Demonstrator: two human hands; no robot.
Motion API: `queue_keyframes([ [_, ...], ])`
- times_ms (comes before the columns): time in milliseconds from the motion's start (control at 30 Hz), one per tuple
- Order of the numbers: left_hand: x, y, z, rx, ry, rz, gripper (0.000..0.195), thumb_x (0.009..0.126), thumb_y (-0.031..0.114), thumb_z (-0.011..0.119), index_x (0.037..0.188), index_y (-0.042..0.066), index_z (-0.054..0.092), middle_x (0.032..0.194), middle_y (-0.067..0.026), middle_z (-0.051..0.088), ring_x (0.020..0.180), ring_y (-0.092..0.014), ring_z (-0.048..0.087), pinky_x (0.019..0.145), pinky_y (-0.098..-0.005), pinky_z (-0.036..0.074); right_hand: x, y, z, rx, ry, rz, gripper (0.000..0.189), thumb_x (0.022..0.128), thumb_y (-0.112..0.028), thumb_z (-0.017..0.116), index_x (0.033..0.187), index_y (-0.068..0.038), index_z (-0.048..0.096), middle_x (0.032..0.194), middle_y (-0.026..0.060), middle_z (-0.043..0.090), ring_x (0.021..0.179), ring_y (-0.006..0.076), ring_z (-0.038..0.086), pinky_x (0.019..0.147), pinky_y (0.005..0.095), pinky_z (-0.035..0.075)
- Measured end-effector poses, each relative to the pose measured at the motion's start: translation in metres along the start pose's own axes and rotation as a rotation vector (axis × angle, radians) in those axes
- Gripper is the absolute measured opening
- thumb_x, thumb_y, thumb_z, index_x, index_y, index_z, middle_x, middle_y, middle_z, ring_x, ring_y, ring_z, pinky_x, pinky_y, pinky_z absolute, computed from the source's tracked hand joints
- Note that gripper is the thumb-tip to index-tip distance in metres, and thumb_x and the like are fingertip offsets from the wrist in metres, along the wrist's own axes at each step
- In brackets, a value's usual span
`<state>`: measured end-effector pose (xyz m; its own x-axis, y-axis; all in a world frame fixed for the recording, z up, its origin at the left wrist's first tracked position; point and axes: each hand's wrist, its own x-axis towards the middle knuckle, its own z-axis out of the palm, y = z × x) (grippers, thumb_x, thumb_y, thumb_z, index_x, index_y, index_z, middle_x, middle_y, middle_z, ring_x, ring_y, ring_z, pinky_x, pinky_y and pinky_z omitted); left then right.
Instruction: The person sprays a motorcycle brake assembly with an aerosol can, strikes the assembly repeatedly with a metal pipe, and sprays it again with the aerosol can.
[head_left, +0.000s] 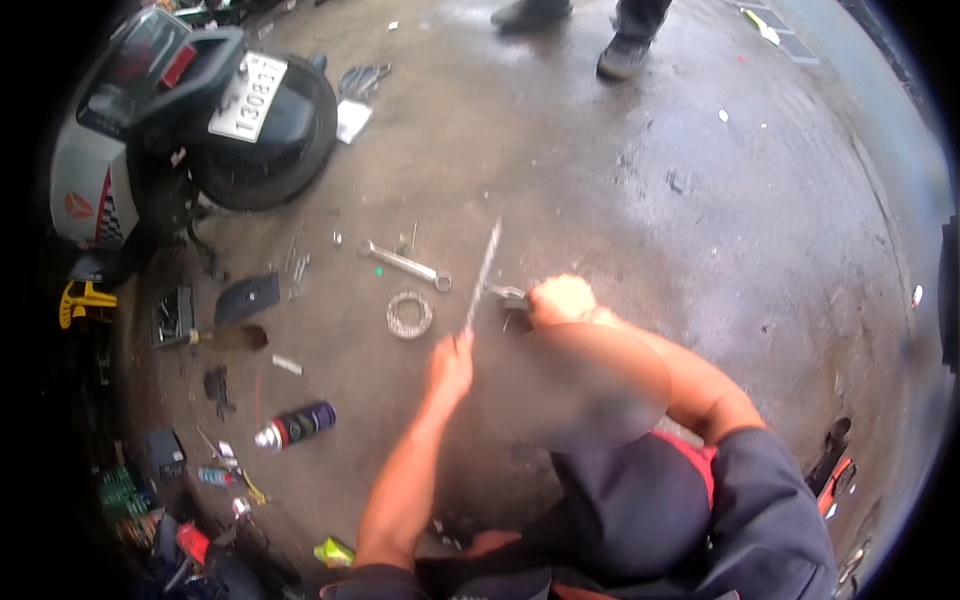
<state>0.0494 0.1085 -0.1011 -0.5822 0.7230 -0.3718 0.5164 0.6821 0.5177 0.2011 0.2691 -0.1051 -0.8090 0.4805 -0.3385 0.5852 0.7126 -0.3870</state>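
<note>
My left hand (450, 369) is closed around the lower end of a long silver metal bar (486, 270), which points up and away from me. My right hand (566, 300) grips a small metal tool (508, 294); its head, close beside the bar, is too blurred to name, and I cannot tell whether the two touch. Left of the bar, a combination wrench (405, 265) lies on the floor. Below that wrench is a silver ring-shaped metal part (409, 316). A blurred patch hides part of the area by my right forearm.
A parked scooter (247, 142) is at upper left. On the floor lie a spray can (296, 426), a brush (232, 337), a dark panel (247, 298) and a grey tray (172, 316) of small parts. Another person's shoe (624, 58) is at the top.
</note>
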Motion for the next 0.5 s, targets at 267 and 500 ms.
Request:
queue_keyframes([
  [267, -0.007, 0.059, -0.035, -0.413, 0.331, 0.423, 0.034, 0.093, 0.033, 0.049, 0.094, 0.0, 0.053, 0.078, -0.0224, 0.063, 0.075, -0.04, 0.061, 0.059, -0.0404, 0.045, -0.043, 0.022, 0.022, 0.11, 0.181, 0.069, 0.018, 0.075, -0.022, 0.06, 0.086, -0.008, 0.061, 0.075, 0.0147, 0.065, 0.069, 0.0329, 0.064, 0.062, 0.0437, 0.051],
  [500, 0.015, 0.026, -0.021, -0.245, 0.172, 0.276, 0.042, 0.094, 0.04, 0.046, 0.08, 0.001, 0.051, 0.061, -0.0126, 0.049, 0.058, -0.025, 0.049, 0.052, -0.0387, 0.038, -0.014, 0.031, 0.016, -0.027, 0.312, -0.059, 0.012, 0.071, -0.013, 0.057, 0.081, -0.008, 0.06, 0.07, 0.0129, 0.063, 0.062, 0.0297, 0.064, 0.053, 0.04, 0.051],
])
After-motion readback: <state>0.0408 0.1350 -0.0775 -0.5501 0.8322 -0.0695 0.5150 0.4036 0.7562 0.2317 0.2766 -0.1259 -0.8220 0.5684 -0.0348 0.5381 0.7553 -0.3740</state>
